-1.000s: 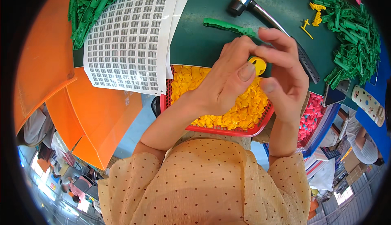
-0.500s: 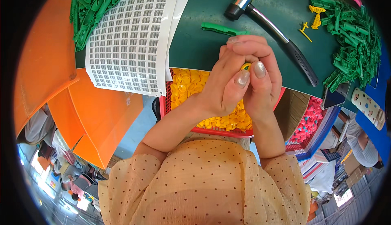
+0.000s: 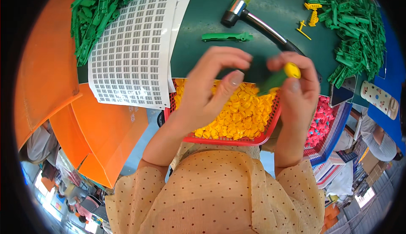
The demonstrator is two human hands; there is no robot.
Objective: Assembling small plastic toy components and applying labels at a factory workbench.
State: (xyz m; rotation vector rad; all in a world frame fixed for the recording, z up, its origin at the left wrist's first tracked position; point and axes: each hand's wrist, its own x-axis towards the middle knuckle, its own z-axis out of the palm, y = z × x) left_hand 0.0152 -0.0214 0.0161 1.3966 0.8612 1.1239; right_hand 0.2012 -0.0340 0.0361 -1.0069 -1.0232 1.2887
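Observation:
Between the thumb and fingers of my right hand (image 3: 302, 92) is a green plastic part (image 3: 272, 82), blurred by motion, with a yellow cap (image 3: 292, 70) at its end. My left hand (image 3: 203, 88) is apart from it, thumb and fingers spread, holding nothing. Beneath both hands a red basket (image 3: 224, 141) is filled with small yellow caps (image 3: 241, 115). Just beyond my left fingers, a single long green part (image 3: 227, 37) lies on the dark green tabletop (image 3: 190, 52).
A mallet (image 3: 264, 28) lies across the table. Green parts are heaped at left (image 3: 95, 18) and right (image 3: 355, 35), near several yellow pieces (image 3: 313, 18). Printed sheets (image 3: 131, 52) hang over the edge beside an orange box (image 3: 101, 136). Pink pieces (image 3: 319, 122) fill a basket at right.
My hands were pressed together around something with a bit of yellow showing. They have come apart, the right carrying the green part with its yellow cap rightward, the left opening.

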